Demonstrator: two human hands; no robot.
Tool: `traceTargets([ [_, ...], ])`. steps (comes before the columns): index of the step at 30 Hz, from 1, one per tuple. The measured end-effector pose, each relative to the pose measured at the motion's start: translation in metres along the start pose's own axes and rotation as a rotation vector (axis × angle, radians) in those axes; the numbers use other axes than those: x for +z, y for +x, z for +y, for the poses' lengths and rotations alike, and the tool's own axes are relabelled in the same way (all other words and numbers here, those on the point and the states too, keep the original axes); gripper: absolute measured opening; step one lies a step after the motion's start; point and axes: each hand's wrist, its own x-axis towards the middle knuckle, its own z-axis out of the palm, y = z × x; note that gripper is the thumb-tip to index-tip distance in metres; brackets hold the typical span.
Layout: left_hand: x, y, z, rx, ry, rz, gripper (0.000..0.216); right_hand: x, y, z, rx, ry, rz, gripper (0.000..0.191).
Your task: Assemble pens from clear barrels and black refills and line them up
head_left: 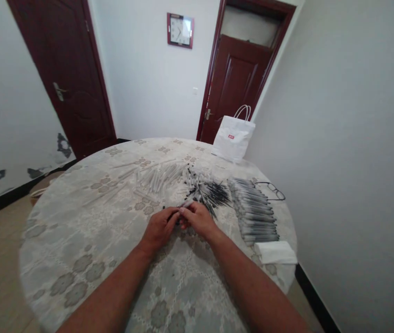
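My left hand [161, 225] and my right hand [198, 218] meet over the near middle of the table, thumbs and fingers pinched together. Between them is a pen [187, 202], whose pale, translucent end sticks out past the fingertips; the fingers hide the rest. Just beyond my hands lies a heap of black pen refills [215, 194] with small white and black pen parts [197, 175]. To the left of the heap, clear pen barrels [158, 178] lie loosely spread. At the right, many pens [254, 210] are laid side by side in a long row.
The round table [89, 240] has a patterned cloth. A white paper bag [233, 138] stands at the far right edge. Glasses [273, 190] lie right of the pen row, and a folded white tissue [276, 253] lies at its near end. Walls and doors surround the table.
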Motion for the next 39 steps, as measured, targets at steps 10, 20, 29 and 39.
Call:
traceTargets([
  [10, -0.001, 0.000, -0.005, -0.056, 0.077, -0.023, 0.032, -0.053, -0.002, -0.037, -0.131, -0.102, 0.234, 0.028],
  [20, 0.002, 0.000, -0.006, -0.091, 0.186, 0.082, 0.031, -0.187, -0.021, -0.099, -0.273, -1.532, 0.676, 0.031],
  [29, 0.000, 0.001, -0.008, -0.197, 0.117, 0.170, 0.030, -0.243, 0.020, -0.073, 0.141, -1.917, 0.200, 0.035],
  [39, 0.000, 0.004, -0.012, -0.280, 0.064, 0.208, 0.030, -0.232, 0.018, -0.069, 0.129, -1.866, 0.290, 0.040],
])
